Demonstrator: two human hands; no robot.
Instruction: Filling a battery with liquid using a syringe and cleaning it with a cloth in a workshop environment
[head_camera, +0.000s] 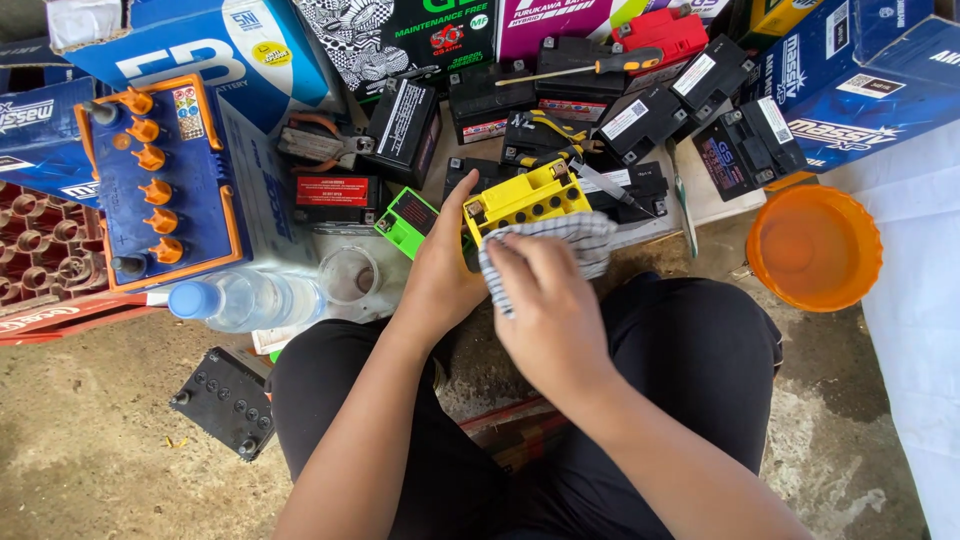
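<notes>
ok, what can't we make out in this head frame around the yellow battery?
- Yellow battery: lower sides and front face, hidden by the checked cloth and both hands.
- Left hand: fingertips, tucked behind the battery.
- Right hand: fingertips, buried in the cloth.
- Blue box: top cut off by the frame edge.
- Black batteries behind: terminals too small to tell apart.

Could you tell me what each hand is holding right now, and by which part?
The left hand grips the yellow-topped battery by its left side. The right hand presses a checked cloth against the battery's near face.
</notes>
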